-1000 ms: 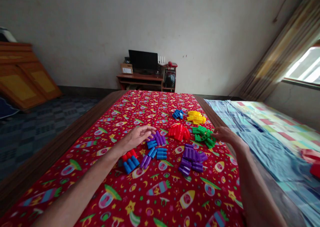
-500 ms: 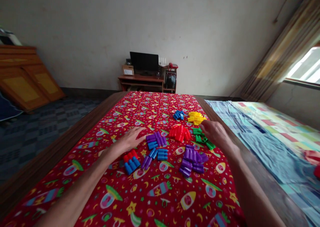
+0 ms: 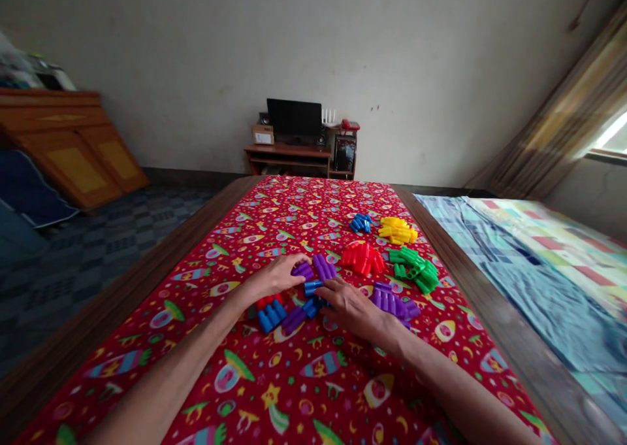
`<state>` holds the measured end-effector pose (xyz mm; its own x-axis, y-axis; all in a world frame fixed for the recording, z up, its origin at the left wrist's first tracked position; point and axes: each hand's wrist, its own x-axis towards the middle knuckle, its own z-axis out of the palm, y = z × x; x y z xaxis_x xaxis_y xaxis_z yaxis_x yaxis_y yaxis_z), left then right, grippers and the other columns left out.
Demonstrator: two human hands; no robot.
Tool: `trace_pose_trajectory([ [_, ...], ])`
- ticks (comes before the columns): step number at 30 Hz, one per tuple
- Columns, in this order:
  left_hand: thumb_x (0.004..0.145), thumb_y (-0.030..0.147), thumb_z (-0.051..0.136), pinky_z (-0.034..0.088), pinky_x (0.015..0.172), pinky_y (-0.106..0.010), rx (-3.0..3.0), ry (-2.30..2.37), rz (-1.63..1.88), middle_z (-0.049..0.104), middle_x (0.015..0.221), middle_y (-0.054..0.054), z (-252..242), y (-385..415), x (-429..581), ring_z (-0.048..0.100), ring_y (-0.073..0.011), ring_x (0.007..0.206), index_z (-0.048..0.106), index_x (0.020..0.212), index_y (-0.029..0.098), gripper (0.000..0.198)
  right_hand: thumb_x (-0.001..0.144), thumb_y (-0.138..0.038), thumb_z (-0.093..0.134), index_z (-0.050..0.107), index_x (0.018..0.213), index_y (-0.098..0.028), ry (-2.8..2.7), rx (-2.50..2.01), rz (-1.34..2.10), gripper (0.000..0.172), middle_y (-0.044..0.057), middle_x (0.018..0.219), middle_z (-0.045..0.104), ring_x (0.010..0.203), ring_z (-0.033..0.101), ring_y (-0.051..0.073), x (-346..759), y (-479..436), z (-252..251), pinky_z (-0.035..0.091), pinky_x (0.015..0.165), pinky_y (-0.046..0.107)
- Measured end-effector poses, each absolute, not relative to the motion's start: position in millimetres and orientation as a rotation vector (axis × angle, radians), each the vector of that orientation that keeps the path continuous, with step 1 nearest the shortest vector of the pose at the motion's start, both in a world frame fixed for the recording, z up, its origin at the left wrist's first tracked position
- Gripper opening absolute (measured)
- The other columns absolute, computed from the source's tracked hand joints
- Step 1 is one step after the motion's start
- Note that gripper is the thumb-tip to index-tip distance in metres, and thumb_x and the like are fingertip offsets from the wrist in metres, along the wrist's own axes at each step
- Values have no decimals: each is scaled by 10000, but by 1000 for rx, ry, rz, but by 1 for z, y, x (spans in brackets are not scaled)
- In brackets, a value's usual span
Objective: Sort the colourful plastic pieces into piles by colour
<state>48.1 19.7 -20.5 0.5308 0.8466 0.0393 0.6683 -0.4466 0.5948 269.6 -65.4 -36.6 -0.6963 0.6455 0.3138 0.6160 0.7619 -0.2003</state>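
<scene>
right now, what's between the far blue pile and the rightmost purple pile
The red pile lies between the far blue pile and the rightmost purple pile, in the head view.

Two hands (image 3: pixel 280 275) (image 3: pixel 351 306), apparently five single-colour block piles (image 3: pixel 398 230) (image 3: pixel 362 259) (image 3: pixel 417 268) (image 3: pixel 390 301) (image 3: pixel 361 223)

Right hand (image 3: pixel 351 306) — at blue blocks (image 3: pixel 312 288)

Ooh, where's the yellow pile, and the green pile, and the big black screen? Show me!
Yellow pile (image 3: pixel 398 231): head view, middle of the heap.
Green pile (image 3: pixel 416 268): head view, middle of the heap.
Black screen (image 3: pixel 294 118): head view, centre of its front.
</scene>
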Motion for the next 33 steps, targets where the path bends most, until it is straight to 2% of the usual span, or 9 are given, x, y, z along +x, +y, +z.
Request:
trace_pose_trajectory([
  [5, 653, 293, 641, 515, 915, -360, 2069, 1272, 578, 708, 1149, -101, -19, 23, 42, 645, -282, 1089, 605, 1187, 159, 552, 916, -322, 581, 621, 1048, -181, -2517, -950, 125, 197, 80, 972, 666, 877, 614, 182, 280, -62, -21, 477, 796, 299],
  [10, 708, 444, 645, 544, 843, -360, 2077, 1251, 555, 753, 1028, -87, -24, 28, 38, 695, -273, 931, 682, 1084, 165, 471, 900, -183, 545, 628, 1029, -176, -2536, -1117, -86, 154, 97, 951, 674, 863, 615, 187, 278, -34, -15, 488, 751, 298],
  [14, 734, 446, 614, 543, 825, -342, 2157, 1248, 568, 747, 1054, -90, -26, 29, 40, 687, -275, 946, 695, 1096, 162, 467, 850, -92, 534, 637, 1010, -154, -2710, -1176, -82, 200, 94, 854, 674, 768, 604, 180, 264, -18, -17, 483, 675, 279],
  [18, 752, 417, 600, 540, 779, -316, 2220, 1253, 555, 754, 994, -67, -25, 27, 40, 690, -262, 896, 710, 1051, 185, 395, 881, -121, 504, 640, 1007, -153, -2679, -1247, 53, 188, 49, 752, 645, 648, 551, 137, 258, -15, 0, 403, 594, 242],
  [22, 772, 389, 577, 534, 713, -310, 2276, 1323, 566, 746, 886, -39, -23, 25, 39, 681, -242, 795, 709, 1036, 195, 353, 928, -184, 499, 633, 906, -137, -2542, -1248, 174, 144, 10, 674, 598, 571, 480, 93, 277, -11, 31, 302, 548, 222],
  [24, 775, 381, 565, 534, 723, -323, 2298, 1356, 553, 740, 890, -42, -23, 26, 38, 679, -249, 807, 707, 1037, 195, 351, 958, -262, 487, 614, 845, -132, -2476, -1228, 195, 214, 1, 652, 577, 552, 457, 84, 295, -13, 44, 284, 543, 221],
  [27, 769, 382, 564, 530, 810, -364, 2313, 1381, 528, 736, 994, -84, -23, 28, 39, 680, -281, 910, 700, 1072, 174, 392, 993, -318, 420, 598, 833, -139, -2446, -1272, 172, 299, -2, 641, 564, 543, 456, 88, 329, -30, 54, 291, 546, 225],
  [30, 764, 395, 565, 512, 887, -385, 2328, 1386, 521, 723, 1096, -119, -26, 31, 39, 667, -296, 1004, 684, 1130, 161, 451, 994, -267, 388, 614, 874, -150, -2500, -1403, 111, 281, 27, 686, 606, 583, 515, 114, 362, -55, 45, 331, 567, 238],
  [33, 759, 400, 564, 508, 913, -376, 2326, 1384, 530, 722, 1126, -109, -28, 32, 39, 663, -285, 1034, 682, 1147, 169, 466, 979, -251, 403, 650, 948, -163, -2496, -1507, 109, 264, 69, 790, 672, 685, 604, 150, 386, -79, 23, 413, 625, 249],
])
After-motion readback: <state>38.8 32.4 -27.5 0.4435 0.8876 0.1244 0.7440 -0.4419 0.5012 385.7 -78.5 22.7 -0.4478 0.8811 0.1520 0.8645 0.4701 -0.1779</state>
